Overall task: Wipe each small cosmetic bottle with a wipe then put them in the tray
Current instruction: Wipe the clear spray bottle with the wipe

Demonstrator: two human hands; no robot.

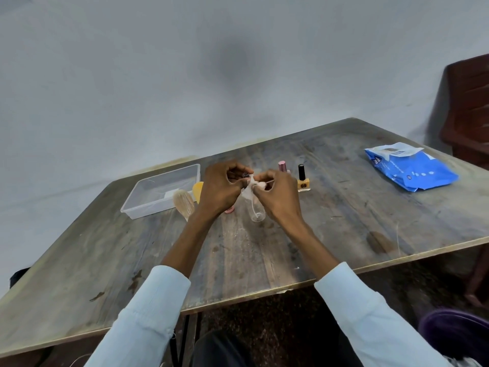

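Here, near to far:
Surface (264, 250): worn wood, carrying everything.
Clear bottle (257, 211): lifted just over it, neck up among the fingers.
Hands: left hand (221, 186) and right hand (276, 193) both pinch the wipe (250, 188) around the bottle's top, probably to rub it.
Nail polish bottles (303, 180): standing behind, waiting.
Tray (158, 192): left, holding no bottles.

Open wooden table (344, 223) lies from 3 to 6 o'clock of the clear bottle (257, 211). At 10 o'clock a bamboo whisk (184, 202) and yellow item (198, 190) crowd the path to the clear tray (158, 192). Nail polish bottles (303, 178) stand at 1 o'clock; the blue wipe pack (412, 169) lies at 2.
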